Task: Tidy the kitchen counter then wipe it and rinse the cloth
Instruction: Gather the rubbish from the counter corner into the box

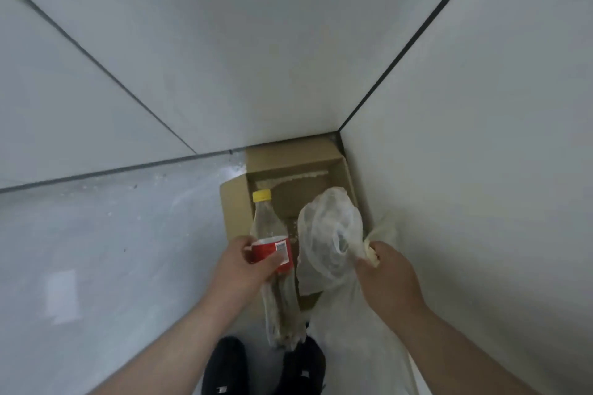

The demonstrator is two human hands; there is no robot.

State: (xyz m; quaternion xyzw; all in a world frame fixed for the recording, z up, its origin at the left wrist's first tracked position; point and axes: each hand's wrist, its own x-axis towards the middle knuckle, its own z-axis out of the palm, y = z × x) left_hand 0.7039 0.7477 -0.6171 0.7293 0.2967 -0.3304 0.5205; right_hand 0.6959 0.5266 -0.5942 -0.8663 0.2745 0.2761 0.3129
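My left hand grips an empty clear plastic bottle round its red label; the yellow cap points away from me. My right hand holds a bunched, crumpled clear plastic bag by one end. Both hang above an open brown cardboard box that sits on the floor in a corner. White crumbs lie inside the box along its far side. The box's near part is hidden behind the bottle and the bag.
White walls close in behind the box and on the right. The pale grey floor stretches to the left. My black shoes stand just in front of the box.
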